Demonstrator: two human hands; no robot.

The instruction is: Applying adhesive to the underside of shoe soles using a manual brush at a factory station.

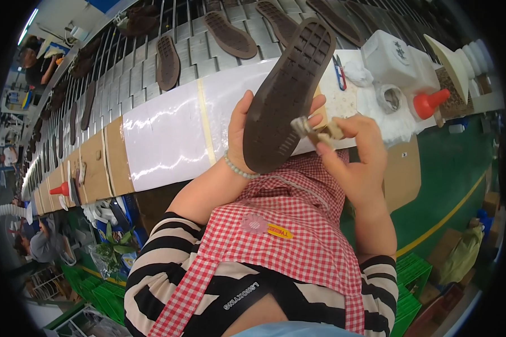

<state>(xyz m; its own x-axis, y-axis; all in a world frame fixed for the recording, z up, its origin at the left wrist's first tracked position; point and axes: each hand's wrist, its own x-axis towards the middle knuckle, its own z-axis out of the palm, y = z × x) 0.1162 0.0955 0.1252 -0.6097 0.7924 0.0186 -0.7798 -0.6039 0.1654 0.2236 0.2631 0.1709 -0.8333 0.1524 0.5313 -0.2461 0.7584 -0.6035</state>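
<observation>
My left hand (238, 129) is closed round a dark brown shoe sole (281, 106), thumb at its left edge and fingertips showing past its right edge. The sole is tilted, its treaded face up, with square lugs at the toe end. In my right hand (362, 157) is a small brush (319, 132), pinched between thumb and fingers. It has a pale handle and a greyish head, blurred, so its details are hard to make out. The head is at the sole's right edge; whether it touches I cannot tell.
Beyond the white-covered bench (163, 135) a slatted metal conveyor (194, 67) carries several soles (230, 35). To the right are snips (339, 73), a white plastic jug (389, 59), a cup (389, 98) and a red cone-shaped nozzle (431, 103). Green crates (407, 292) stand low right.
</observation>
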